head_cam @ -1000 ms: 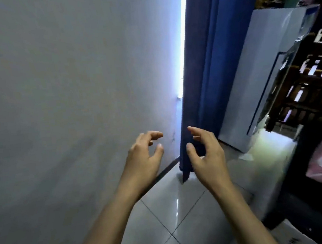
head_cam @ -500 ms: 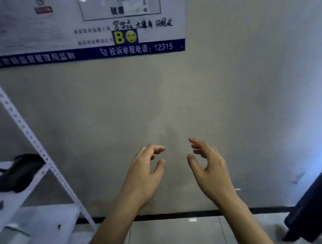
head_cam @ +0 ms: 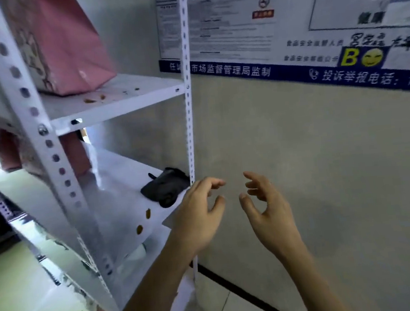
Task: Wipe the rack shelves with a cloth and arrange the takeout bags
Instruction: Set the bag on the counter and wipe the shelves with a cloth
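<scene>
The white metal rack (head_cam: 47, 145) is rigid and will take firm wiping. On its upper shelf (head_cam: 118, 98) a pink takeout bag (head_cam: 63, 43) stands back from the front edge; we judge it light and crushable, best lifted by its top or steadied at both sides. The dark cloth (head_cam: 166, 189) lies crumpled at the right rear corner of the middle shelf (head_cam: 117, 189), soft and limp, so we would pinch its bunched middle. Our left hand (head_cam: 199, 216) and right hand (head_cam: 267, 212) hover empty, fingers apart and curled. Crumbs (head_cam: 143, 220) dot the shelves.
</scene>
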Demonstrator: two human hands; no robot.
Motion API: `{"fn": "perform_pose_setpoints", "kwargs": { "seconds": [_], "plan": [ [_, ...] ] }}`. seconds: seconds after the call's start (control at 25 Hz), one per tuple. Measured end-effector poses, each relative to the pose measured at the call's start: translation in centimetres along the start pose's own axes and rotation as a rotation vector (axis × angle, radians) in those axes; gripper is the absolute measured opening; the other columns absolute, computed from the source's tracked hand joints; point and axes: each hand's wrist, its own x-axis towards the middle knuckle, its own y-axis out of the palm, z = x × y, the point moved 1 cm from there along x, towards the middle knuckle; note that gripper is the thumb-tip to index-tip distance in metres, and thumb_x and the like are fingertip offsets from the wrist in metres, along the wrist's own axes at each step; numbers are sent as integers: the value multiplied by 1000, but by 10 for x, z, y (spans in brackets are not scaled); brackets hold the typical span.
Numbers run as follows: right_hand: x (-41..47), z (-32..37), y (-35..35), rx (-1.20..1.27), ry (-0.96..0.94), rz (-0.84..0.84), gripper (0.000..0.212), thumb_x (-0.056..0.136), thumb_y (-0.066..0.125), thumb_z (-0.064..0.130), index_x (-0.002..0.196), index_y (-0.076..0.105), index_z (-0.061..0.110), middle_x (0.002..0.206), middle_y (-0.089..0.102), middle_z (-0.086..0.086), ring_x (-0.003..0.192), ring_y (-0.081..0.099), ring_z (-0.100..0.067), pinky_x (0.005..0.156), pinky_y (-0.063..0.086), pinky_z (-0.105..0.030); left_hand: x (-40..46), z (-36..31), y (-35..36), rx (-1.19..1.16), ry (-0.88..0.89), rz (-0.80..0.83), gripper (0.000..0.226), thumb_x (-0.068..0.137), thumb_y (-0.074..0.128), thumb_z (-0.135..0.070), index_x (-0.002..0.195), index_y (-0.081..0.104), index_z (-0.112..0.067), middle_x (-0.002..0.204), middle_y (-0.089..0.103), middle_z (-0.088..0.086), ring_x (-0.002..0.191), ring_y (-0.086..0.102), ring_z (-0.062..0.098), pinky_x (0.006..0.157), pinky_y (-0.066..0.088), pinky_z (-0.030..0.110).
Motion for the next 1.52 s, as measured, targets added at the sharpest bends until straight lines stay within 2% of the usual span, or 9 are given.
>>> {"fn": "perform_pose_setpoints", "kwargs": {
  "seconds": [0.12,0.24,0.4,0.64,0.84,0.92,1.08,1.36,1.52],
  "plan": [
    [24,7,49,32,-24,60,44,95,61,35,138,49,41,121,59,17,111,55,8,87,43,-11,5,35,-26,9,-39,-42,27,96,60,-13,123,62,-19,122,62,-6,113,56,6,100,50,31],
    [38,9,93,59,-49,131,43,96,62,34,137,50,41,119,59,20,110,55,10,85,42,-8,5,72,-45,35,-81,-81,25,96,62,-16,121,61,-22,119,62,-8,108,57,1,91,49,14],
    [59,5,138,146,-71,235,42,96,62,35,137,51,40,120,62,21,110,58,5,89,47,-15,11,108,-60,100,-126,-137,23,95,63,-18,109,55,-35,104,51,-29,102,49,-19,79,40,-1],
    [117,-11,198,223,-117,404,44,95,63,37,137,50,34,129,59,10,115,60,-8,97,54,-35,35,154,-56,215,-316,-242,24,96,61,-22,119,58,-26,106,52,-17,95,52,1,79,43,6],
    [172,-52,242,22,-176,591,54,94,60,49,141,48,26,139,49,3,127,48,-18,106,41,-31,42,182,-54,408,-572,-348,33,96,59,-33,128,55,-26,124,57,-1,111,54,21,98,46,42],
    [188,-67,261,-187,-216,698,62,94,58,53,145,44,21,148,45,-7,136,43,-27,113,37,-39,37,188,-52,474,-679,-401,35,96,58,-35,129,55,-25,128,58,2,112,56,26,95,45,42],
    [185,-90,288,-549,-306,887,91,91,47,70,160,14,21,168,8,-13,155,7,-30,126,6,-48,24,192,-40,637,-820,-446,38,93,62,-30,128,59,-17,124,62,11,105,60,35,84,48,41],
    [197,-101,304,-411,-411,696,84,88,33,80,154,31,29,167,14,-9,155,4,-28,123,-3,-56,13,191,-28,683,-930,-590,37,93,63,-29,128,59,-19,125,60,10,106,57,32,84,46,40],
    [199,-112,310,-497,-367,833,85,91,36,74,160,7,34,169,-3,-8,155,-8,-29,122,0,-61,17,181,-24,691,-918,-621,36,94,61,-28,130,58,-21,130,58,7,112,55,30,90,46,40]
  ]
}}
